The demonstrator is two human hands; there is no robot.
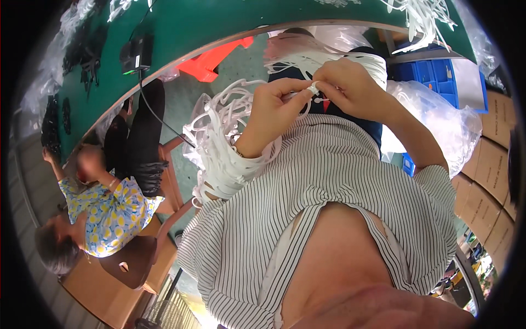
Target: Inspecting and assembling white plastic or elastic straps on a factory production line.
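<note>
My left hand (269, 112) and my right hand (353, 88) meet in front of my chest, above my lap. Both pinch a small white plastic strap piece (313, 89) between their fingertips. A thick bundle of white looped straps (219, 148) hangs over my left wrist and forearm. More white straps (307, 57) lie across my lap just beyond my hands. My striped shirt (329, 181) fills the lower middle of the view.
A green worktable (219, 22) curves across the top, with a black device and cable (137, 55) and loose white straps (422, 16). A person in a yellow flowered top (109, 211) sits at my left. Blue bins (433, 74), clear bags (438, 118) and cardboard boxes (487, 170) stand at my right.
</note>
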